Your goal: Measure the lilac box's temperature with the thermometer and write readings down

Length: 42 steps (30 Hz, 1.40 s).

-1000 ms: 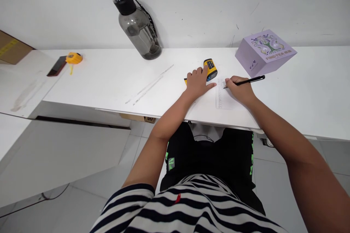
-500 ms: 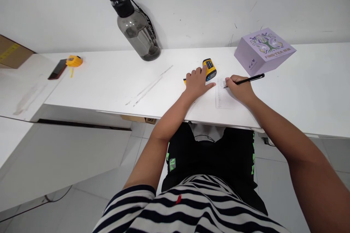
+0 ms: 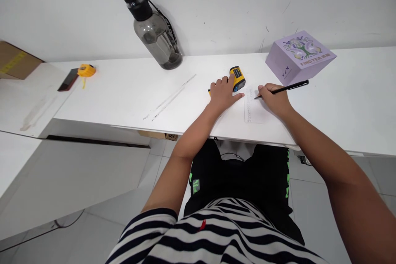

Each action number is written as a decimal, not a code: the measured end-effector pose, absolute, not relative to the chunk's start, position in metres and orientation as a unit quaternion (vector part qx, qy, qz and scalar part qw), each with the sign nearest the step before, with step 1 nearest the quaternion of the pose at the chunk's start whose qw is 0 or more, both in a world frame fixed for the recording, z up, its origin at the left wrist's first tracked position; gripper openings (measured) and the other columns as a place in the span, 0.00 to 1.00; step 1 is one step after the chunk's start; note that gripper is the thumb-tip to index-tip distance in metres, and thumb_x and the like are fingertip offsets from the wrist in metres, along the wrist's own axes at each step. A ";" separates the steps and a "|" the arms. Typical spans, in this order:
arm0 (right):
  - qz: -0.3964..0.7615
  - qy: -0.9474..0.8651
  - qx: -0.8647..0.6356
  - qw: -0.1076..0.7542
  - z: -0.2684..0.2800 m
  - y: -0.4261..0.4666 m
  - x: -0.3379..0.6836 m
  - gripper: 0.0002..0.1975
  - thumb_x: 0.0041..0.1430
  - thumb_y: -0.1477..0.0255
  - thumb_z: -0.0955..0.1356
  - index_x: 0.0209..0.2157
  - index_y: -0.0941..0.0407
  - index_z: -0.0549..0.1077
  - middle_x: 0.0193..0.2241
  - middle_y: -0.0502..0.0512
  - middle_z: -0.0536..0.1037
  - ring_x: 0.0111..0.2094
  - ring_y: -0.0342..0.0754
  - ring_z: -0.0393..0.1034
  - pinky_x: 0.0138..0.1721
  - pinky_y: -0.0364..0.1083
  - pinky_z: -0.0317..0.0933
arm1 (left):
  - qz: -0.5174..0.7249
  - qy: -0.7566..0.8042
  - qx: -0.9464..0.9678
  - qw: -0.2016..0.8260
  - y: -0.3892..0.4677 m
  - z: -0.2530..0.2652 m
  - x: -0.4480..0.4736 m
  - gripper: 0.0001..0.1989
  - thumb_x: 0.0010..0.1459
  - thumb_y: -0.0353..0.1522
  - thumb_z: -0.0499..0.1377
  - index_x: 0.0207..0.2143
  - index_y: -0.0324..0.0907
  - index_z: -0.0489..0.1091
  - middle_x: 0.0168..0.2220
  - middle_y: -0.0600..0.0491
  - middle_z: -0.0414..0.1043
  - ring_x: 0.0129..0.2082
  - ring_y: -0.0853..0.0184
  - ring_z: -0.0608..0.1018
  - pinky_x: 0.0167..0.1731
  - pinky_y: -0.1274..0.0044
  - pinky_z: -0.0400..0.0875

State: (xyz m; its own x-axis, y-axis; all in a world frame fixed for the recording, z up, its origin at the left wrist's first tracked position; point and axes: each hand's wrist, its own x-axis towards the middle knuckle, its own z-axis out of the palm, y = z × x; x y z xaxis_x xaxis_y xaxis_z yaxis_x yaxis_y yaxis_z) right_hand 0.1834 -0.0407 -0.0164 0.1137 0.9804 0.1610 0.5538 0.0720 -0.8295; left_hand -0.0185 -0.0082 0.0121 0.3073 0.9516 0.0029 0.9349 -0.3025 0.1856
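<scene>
A slim black pen point(image 3: 293, 86) is pinched in my right hand point(image 3: 276, 100), slanting up to the right, its tip over a small sheet of paper point(image 3: 254, 113). Faint handwriting runs along the sheet; whether the tip touches it I cannot tell. My left hand point(image 3: 222, 94) lies palm down left of the paper, fingers spread and thumb reaching toward the paper's edge. Its index finger touches a yellow-and-black handheld device point(image 3: 237, 78) with a small display. Another bit of yellow point(image 3: 209, 92) shows at the hand's left side, mostly covered.
On the white desk point(image 3: 123, 90), a lilac tea box point(image 3: 297, 60) stands behind my right hand. A grey water bottle point(image 3: 157, 37) leans toward the left in view. Farther left are a yellow tape measure point(image 3: 86, 70), a dark flat object point(image 3: 68, 80) and a cardboard box point(image 3: 18, 62).
My right hand has shifted slightly right, and the pen now leans lower with its tip a little farther right. The left hand stays on the desk. The view has moved slightly.
</scene>
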 end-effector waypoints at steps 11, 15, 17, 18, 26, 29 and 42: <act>0.189 -0.645 -0.613 0.415 -0.025 -0.040 0.184 0.14 0.58 0.57 0.69 0.39 0.52 0.75 0.26 0.50 0.72 0.28 0.48 0.65 0.35 0.48 0.61 | 0.054 0.613 0.785 0.072 -0.002 0.011 -0.026 0.35 0.62 0.53 0.57 0.65 0.45 0.62 0.63 0.43 0.68 0.61 0.49 0.69 0.57 0.62 0.64; 0.199 -0.661 -0.595 0.411 -0.028 -0.038 0.184 0.17 0.55 0.64 0.67 0.46 0.54 0.75 0.33 0.52 0.75 0.26 0.46 0.64 0.35 0.49 0.62 | 0.056 0.617 0.782 0.070 -0.003 0.013 -0.026 0.31 0.64 0.51 0.56 0.63 0.44 0.63 0.62 0.43 0.69 0.60 0.51 0.70 0.55 0.63 0.65; 0.216 -0.664 -0.590 0.407 -0.029 -0.037 0.185 0.19 0.54 0.66 0.67 0.48 0.54 0.74 0.36 0.53 0.76 0.24 0.45 0.63 0.35 0.49 0.63 | 0.055 0.618 0.781 0.067 -0.003 0.013 -0.026 0.30 0.64 0.51 0.57 0.61 0.45 0.64 0.61 0.44 0.70 0.59 0.51 0.70 0.55 0.63 0.65; 0.217 -0.665 -0.588 0.405 -0.029 -0.037 0.185 0.20 0.54 0.67 0.67 0.49 0.55 0.74 0.36 0.54 0.76 0.24 0.45 0.63 0.35 0.49 0.63 | 0.054 0.619 0.781 0.066 -0.003 0.013 -0.027 0.30 0.63 0.52 0.57 0.61 0.46 0.64 0.60 0.44 0.70 0.58 0.51 0.71 0.54 0.63 0.65; 0.199 -0.693 -0.596 0.352 -0.027 -0.036 0.188 0.22 0.55 0.69 0.67 0.52 0.58 0.75 0.38 0.58 0.81 0.25 0.48 0.67 0.38 0.51 0.65 | 0.046 0.623 0.778 0.066 0.000 0.014 -0.028 0.29 0.63 0.54 0.59 0.57 0.45 0.66 0.57 0.44 0.72 0.56 0.52 0.72 0.52 0.66 0.66; 0.144 -0.699 -0.608 0.348 -0.026 -0.036 0.192 0.17 0.59 0.67 0.66 0.49 0.55 0.77 0.35 0.57 0.81 0.28 0.50 0.69 0.39 0.52 0.64 | 0.045 0.625 0.776 0.067 0.002 0.015 -0.027 0.30 0.63 0.55 0.58 0.57 0.44 0.66 0.56 0.43 0.73 0.55 0.52 0.73 0.51 0.65 0.67; 0.048 -0.548 -0.667 0.502 0.000 -0.035 0.261 0.40 0.55 0.50 0.74 0.64 0.40 0.56 0.74 0.51 0.42 0.72 0.79 0.18 0.65 0.81 0.24 | 0.312 0.591 0.725 0.167 0.012 -0.001 -0.031 0.28 0.63 0.52 0.60 0.59 0.49 0.62 0.59 0.45 0.70 0.49 0.54 0.79 0.40 0.67 0.74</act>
